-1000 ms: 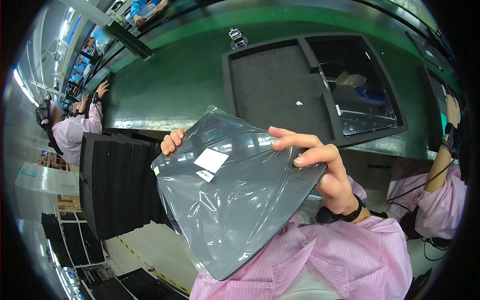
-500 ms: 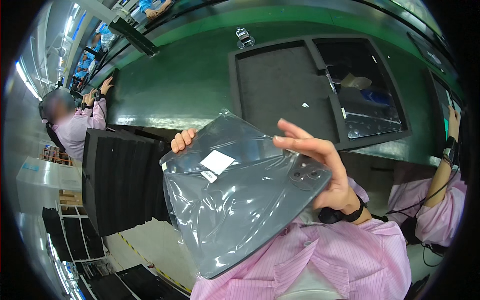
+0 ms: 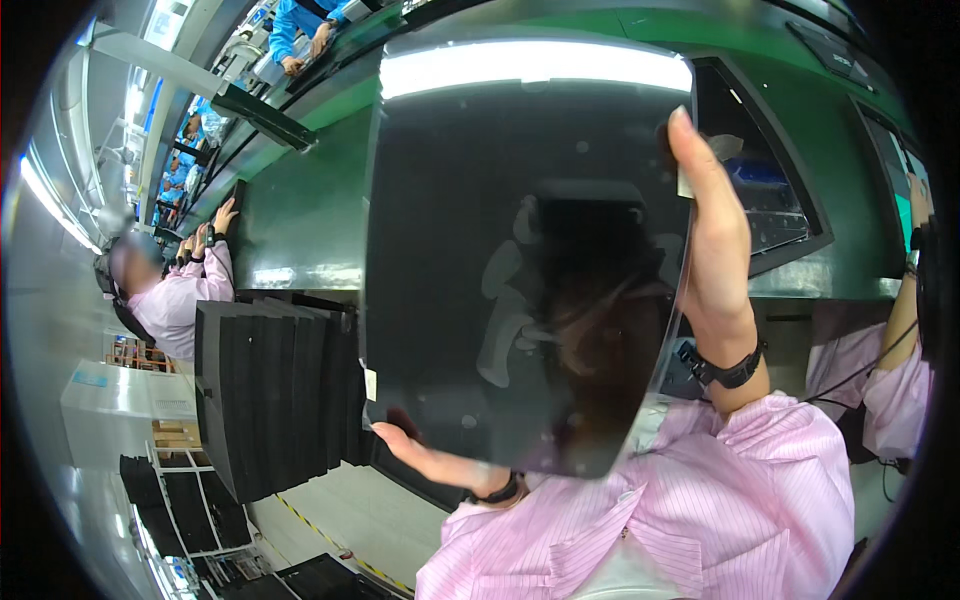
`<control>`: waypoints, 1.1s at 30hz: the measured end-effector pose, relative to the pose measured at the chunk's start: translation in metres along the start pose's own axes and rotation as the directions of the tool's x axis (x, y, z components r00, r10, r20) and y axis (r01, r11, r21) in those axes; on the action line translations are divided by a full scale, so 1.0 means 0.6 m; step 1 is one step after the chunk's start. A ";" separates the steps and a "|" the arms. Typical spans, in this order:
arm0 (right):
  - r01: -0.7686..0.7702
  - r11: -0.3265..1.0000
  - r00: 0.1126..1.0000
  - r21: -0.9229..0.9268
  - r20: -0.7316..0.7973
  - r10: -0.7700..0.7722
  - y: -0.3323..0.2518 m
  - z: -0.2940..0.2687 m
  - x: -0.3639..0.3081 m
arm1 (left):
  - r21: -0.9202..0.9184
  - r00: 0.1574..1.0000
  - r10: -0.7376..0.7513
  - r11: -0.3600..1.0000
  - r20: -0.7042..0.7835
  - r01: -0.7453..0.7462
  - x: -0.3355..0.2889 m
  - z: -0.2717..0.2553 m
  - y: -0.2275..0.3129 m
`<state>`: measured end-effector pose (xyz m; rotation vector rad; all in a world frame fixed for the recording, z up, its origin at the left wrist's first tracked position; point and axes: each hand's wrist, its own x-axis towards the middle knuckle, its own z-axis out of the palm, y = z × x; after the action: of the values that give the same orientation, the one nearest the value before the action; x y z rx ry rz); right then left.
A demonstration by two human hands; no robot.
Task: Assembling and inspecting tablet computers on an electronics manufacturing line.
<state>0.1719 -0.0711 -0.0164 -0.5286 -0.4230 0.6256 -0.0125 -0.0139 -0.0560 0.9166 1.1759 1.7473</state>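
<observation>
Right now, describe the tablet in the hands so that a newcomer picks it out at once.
Start at the green workbench. In front of it, the left hand and right hand hold up a large dark tablet. Unlike the dark panel in the foam tray, it carries a bright white strip of glare across its top.

A factory floor — an assembly line, it seems. A person in pink [image 3: 178,308] is at a long green bench [image 3: 300,225], people in blue [image 3: 292,28] work beyond; strip lights [image 3: 57,205] glare, and striped tape [image 3: 310,524] marks the floor [image 3: 330,490] near a rack [image 3: 185,467].
</observation>
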 end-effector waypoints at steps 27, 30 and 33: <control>-0.290 0.908 0.923 -0.301 -0.338 0.183 0.059 -0.010 -0.021 | 0.960 0.935 0.217 0.069 -0.281 0.273 0.226 -0.683 -0.342; -0.156 0.882 0.953 -0.446 -0.302 0.016 0.078 -0.035 -0.023 | 0.932 0.889 0.288 0.172 -0.356 0.318 0.223 -0.705 -0.332; -0.271 0.908 0.908 -0.318 -0.398 0.132 0.072 -0.070 -0.011 | 0.960 0.876 0.478 0.269 -0.066 -0.074 0.256 -0.697 -0.261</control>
<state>0.1699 -0.0595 -0.0757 -1.0429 -0.1224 0.6347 -0.4093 0.0149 -0.3106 1.6135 2.5832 1.3592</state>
